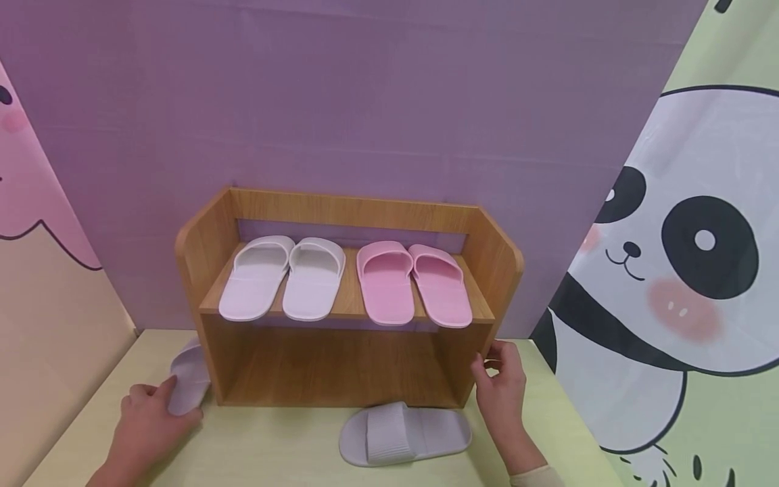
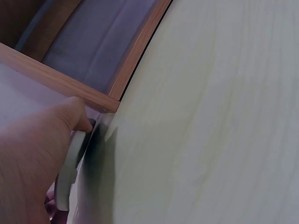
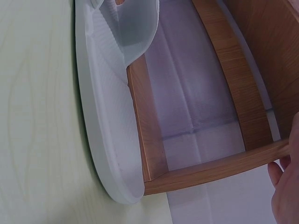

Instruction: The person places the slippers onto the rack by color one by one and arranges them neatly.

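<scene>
A small wooden shoe rack [image 1: 341, 365] stands on the pale tabletop. Just left of it, my left hand [image 1: 149, 423] grips a light grey-lilac slipper [image 1: 190, 379], which the rack's side panel partly covers. From the left wrist, that slipper [image 2: 70, 170] appears edge-on between thumb and fingers. My right hand [image 1: 502, 389] holds the front edge of the rack's right side panel [image 1: 487, 297] with bent fingers. A matching slipper [image 1: 438, 431] lies sideways before the rack's front; it looms close in the right wrist view.
On the rack's upper shelf sit a pair of white slippers [image 1: 313, 287] and a pair of pink slippers [image 1: 389, 294], toes to the back. A purple backdrop [image 1: 365, 101] hangs behind, and a panda-printed sheet [image 1: 700, 325] stands on the right.
</scene>
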`<state>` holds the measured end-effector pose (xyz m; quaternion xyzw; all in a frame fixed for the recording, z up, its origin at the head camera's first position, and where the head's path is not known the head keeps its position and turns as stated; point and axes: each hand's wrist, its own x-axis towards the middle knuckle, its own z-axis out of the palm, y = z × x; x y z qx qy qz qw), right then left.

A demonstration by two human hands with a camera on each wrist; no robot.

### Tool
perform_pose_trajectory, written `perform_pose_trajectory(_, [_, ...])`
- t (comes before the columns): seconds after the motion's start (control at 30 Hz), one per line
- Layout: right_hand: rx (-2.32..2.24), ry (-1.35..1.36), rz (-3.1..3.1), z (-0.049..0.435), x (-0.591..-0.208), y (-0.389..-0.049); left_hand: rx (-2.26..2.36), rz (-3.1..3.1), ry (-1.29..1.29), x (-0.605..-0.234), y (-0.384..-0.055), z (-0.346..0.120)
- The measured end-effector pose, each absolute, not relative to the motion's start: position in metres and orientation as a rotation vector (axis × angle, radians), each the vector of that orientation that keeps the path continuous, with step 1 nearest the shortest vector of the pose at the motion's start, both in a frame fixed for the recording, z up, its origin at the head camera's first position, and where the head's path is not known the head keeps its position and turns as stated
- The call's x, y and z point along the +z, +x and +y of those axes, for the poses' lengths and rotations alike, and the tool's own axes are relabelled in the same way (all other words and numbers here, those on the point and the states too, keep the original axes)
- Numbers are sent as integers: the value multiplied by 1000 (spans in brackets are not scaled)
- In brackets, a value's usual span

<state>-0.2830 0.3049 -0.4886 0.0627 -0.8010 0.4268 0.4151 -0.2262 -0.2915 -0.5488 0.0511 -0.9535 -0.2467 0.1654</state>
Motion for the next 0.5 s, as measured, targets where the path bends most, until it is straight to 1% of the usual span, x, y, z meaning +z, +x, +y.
perform_pose_trajectory(0.5, [1062, 154, -2010, 305, -490, -284, -731, -2553, 185, -540, -226, -292])
